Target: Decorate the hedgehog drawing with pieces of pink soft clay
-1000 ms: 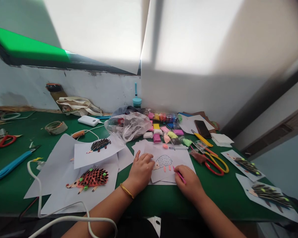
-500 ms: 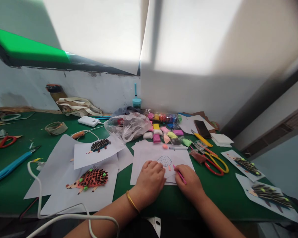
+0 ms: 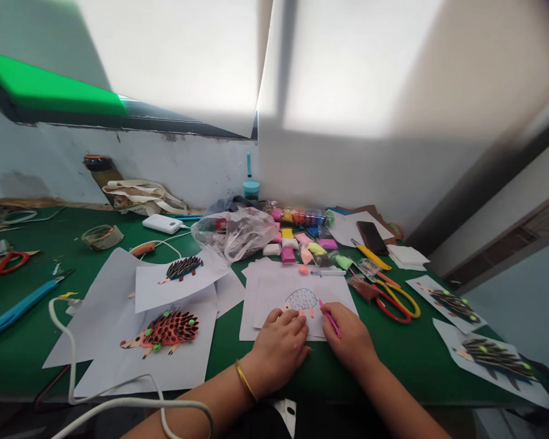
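A hedgehog drawing [image 3: 301,298] with a scalloped body lies on white paper [image 3: 256,286] in front of me. Small peach clay pieces form its face and legs [image 3: 312,313]. My left hand [image 3: 281,341] rests on the lower part of the sheet, fingers laid out over the paper just below the hedgehog's head, holding nothing I can see. Closed around a slim pink clay modelling tool [image 3: 333,323], my right hand [image 3: 352,341] sits at the sheet's right side, with the tool's pointed tip near the drawing's rear end.
Beyond the sheet lie a peach clay lump [image 3: 304,269], a white pen [image 3: 329,272] and several clay packets [image 3: 289,253]. Scissors [image 3: 396,302] and a yellow cutter [image 3: 373,256] are to the right. Finished clay hedgehogs [image 3: 171,329] lie left and right; a white cable [image 3: 132,399] crosses the front left.
My left hand has shifted slightly down and right, uncovering the hedgehog's peach face and a leg. My right hand stays almost in place with the pink tool.
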Demonstrator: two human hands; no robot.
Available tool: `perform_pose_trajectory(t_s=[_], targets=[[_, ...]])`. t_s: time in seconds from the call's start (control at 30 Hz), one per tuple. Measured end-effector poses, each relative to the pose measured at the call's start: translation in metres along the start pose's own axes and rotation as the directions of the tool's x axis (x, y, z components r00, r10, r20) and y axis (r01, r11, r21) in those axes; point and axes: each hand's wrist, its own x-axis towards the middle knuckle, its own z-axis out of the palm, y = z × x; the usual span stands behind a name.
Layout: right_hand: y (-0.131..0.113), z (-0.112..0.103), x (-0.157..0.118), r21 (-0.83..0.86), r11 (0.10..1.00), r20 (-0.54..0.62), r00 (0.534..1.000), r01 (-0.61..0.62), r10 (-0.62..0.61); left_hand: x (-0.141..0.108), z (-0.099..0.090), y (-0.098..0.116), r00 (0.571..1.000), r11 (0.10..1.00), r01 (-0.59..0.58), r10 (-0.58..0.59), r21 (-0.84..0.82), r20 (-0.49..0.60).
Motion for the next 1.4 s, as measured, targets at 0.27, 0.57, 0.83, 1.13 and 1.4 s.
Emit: perform_pose_trajectory(t_s=[0.27,0.57,0.83,1.13,1.4], targets=[[-0.003,-0.002,0.001,0.007,1.000,0.007,1.000,-0.007,0.007,0.012,-0.012,-0.005,0.987,0.972,0.152,-0.160,-0.180,-0.030],[-0.004,-0.003,0.004,0.033,0.999,0.009,0.999,-0.035,0.035,0.044,-0.011,-0.020,0.967,0.950,0.250,-0.237,-0.185,0.091],[-0.002,-0.001,0.002,0.034,0.999,0.003,0.999,-0.034,0.034,0.051,0.002,-0.011,0.985,0.988,0.155,-0.154,-0.003,0.077],[-0.003,-0.001,0.003,0.037,0.999,-0.006,0.999,-0.038,0.038,0.072,-0.004,-0.053,0.927,0.930,0.367,-0.368,0.022,0.076],[-0.003,-0.001,0.004,0.019,0.999,-0.016,1.000,-0.026,0.026,0.100,-0.001,-0.090,0.876,0.879,0.477,-0.476,0.010,0.075]])
